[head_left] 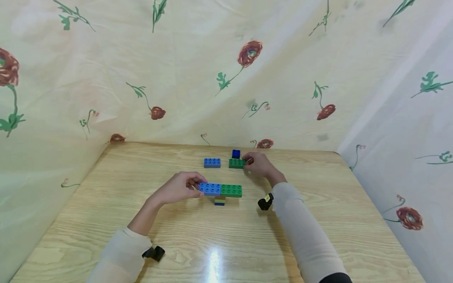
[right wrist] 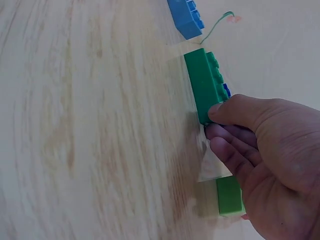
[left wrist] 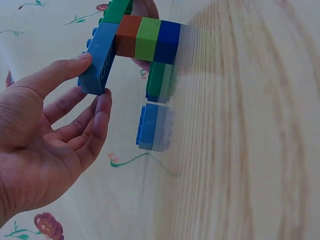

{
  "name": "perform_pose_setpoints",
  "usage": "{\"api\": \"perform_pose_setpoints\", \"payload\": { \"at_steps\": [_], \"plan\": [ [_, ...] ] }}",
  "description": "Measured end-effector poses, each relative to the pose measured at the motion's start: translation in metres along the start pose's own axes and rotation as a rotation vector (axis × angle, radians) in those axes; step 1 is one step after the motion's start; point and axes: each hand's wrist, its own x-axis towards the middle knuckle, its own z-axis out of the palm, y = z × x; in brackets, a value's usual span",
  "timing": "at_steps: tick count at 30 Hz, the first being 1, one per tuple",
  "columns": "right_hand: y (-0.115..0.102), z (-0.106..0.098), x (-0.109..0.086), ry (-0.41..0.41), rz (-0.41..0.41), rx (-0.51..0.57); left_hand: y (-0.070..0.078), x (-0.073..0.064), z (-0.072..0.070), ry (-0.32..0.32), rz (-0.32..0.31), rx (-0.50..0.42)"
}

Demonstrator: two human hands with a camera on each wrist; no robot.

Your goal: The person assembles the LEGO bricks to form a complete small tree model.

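Note:
A T-shaped toy brick build stands mid-table: a light blue brick and a green brick lie end to end across a small stack of orange-brown, lime and dark blue bricks. With thumb and fingers, my left hand pinches the light blue brick's outer end. Farther back, my right hand pinches the right end of another green brick, which lies on the table. Close to the right hand is a light green brick, partly covered by that hand in the right wrist view.
Left of the far green brick lies a second light blue brick. Behind the green one sits a small dark blue brick. The wooden table meets a flowered cloth along its back edge.

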Motion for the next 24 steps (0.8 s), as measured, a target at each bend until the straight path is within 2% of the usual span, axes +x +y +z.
{"api": "perform_pose_setpoints", "payload": {
  "at_steps": [12,18,24],
  "plan": [
    [0.0,0.0,-0.003,0.02,-0.033,-0.017,0.0,0.0,0.001,0.006,0.005,0.003],
    [-0.007,-0.004,-0.012,0.021,-0.048,-0.001,-0.002,0.001,0.001,0.008,0.001,0.003],
    [-0.012,-0.008,-0.023,0.046,-0.095,0.021,-0.001,0.002,0.001,0.008,-0.002,-0.004]
  ]
}}
